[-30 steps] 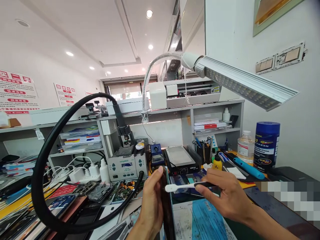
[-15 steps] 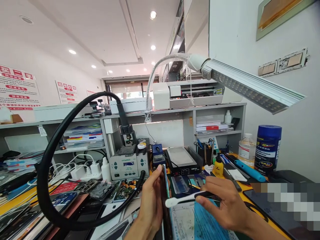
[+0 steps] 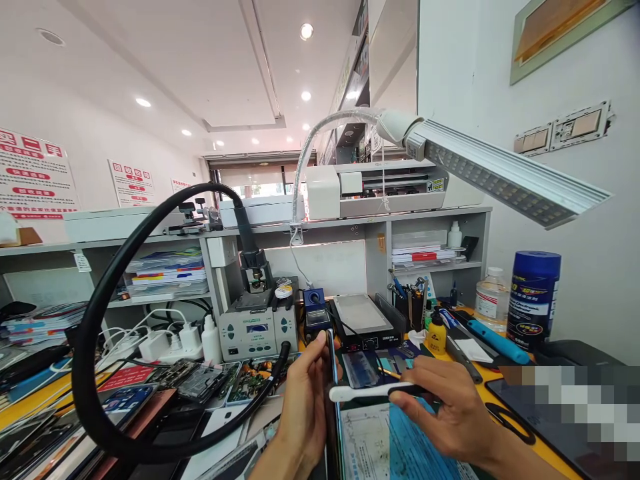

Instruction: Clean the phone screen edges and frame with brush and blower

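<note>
two bare hands, a phone held on edge, a white-headed brush

the fingers (image 3: 317, 352) of the left hand (image 3: 303, 410) are closed on a phone (image 3: 332, 363), pinching it upright on its long edge just above the bench (image 3: 493, 392); the right hand (image 3: 447, 413) has its fingers (image 3: 406, 400) wrapped around the dark handle of a brush (image 3: 361, 391), which lies level with its white head at the phone's right face (the edge-on view hides whether they touch). under both lies a blue sheet (image 3: 405, 447). behind stand a hot-air station (image 3: 257, 330) with a looping black hose (image 3: 87, 347), a heating plate (image 3: 361, 313), a yellow bottle (image 3: 437, 339) and a blue canister (image 3: 533, 300), under an led lamp (image 3: 505, 180).
</note>
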Motion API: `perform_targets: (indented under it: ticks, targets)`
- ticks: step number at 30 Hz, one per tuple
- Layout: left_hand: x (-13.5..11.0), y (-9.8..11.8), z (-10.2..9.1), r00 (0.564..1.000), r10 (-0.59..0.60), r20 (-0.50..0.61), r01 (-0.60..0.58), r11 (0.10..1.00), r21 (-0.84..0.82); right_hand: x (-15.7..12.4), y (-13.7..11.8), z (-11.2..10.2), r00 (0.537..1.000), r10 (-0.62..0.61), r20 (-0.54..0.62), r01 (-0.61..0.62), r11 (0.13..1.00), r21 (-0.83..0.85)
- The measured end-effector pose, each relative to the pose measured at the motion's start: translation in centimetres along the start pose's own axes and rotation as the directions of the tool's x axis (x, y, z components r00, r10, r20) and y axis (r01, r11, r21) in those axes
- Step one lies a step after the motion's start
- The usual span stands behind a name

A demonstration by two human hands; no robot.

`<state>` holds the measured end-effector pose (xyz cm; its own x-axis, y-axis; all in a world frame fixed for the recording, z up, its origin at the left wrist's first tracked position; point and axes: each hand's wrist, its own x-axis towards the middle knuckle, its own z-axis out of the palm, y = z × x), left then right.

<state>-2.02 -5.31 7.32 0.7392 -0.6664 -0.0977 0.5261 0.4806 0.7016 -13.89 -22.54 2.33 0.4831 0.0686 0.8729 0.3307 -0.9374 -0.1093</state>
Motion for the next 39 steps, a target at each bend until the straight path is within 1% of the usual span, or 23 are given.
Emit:
perform_targets:
  ticks: [5, 8, 14, 18, 21, 24, 26, 29, 34, 37, 39]
  targets:
    - [-0.2, -0.2, 0.2, 1.0, -0.016, -0.015, 0.016, 1.0, 0.001, -0.1, 0.2, 0.1, 1.0, -0.023, 0.004, 0.023, 1.0, -0.006]
    - [-0.3, -0.4, 0.1, 1.0, -0.012, -0.021, 0.012, 1.0, 0.017, 0.0, 0.3, 0.0, 1.0, -0.007, -0.014, 0.007, 1.0, -0.013]
    - [-0.1, -0.6, -0.5, 1.0, -0.001, 0.013, 0.0, 0.999, 0.043, -0.5, 0.2, 0.2, 0.999, -0.027, -0.022, 0.027, 1.0, -0.013]
    - [0.2, -0.6, -1.0, 1.0, 0.003, -0.013, -0.002, 0.998, 0.069, -0.4, 0.2, 0.3, 0.999, 0.029, -0.03, -0.029, 0.999, -0.018]
    - [0.3, -0.6, -1.2, 0.999, 0.016, -0.041, -0.013, 0.998, 0.068, -0.3, 0.0, 0.3, 0.999, 0.04, -0.031, -0.04, 0.999, -0.014]
    - [0.4, -0.6, -1.2, 0.997, 0.057, -0.056, -0.054, 0.997, 0.047, -0.4, 0.0, 0.3, 0.998, 0.049, -0.026, -0.049, 0.999, -0.007]
    - [0.4, -0.7, -1.2, 0.994, 0.086, -0.061, -0.084, 0.996, 0.042, -0.5, 0.0, 0.4, 0.996, 0.084, -0.028, -0.084, 0.996, -0.005]
    - [0.7, -0.8, -1.4, 0.992, 0.112, -0.061, -0.108, 0.993, 0.056, -0.7, 0.2, 0.7, 0.99, 0.139, -0.033, -0.139, 0.99, -0.004]
    - [1.2, -1.0, -1.8, 0.98, 0.173, -0.097, -0.164, 0.982, 0.093, -0.9, 0.4, 0.9, 0.987, 0.158, -0.023, -0.158, 0.987, 0.012]
    - [1.2, -1.0, -1.9, 0.977, 0.191, -0.093, -0.179, 0.977, 0.117, -0.8, 0.4, 0.8, 0.976, 0.215, -0.028, -0.215, 0.977, 0.016]
    - [1.1, -1.0, -1.8, 0.977, 0.19, -0.091, -0.178, 0.976, 0.129, -0.8, 0.3, 0.8, 0.973, 0.231, -0.028, -0.231, 0.973, 0.018]
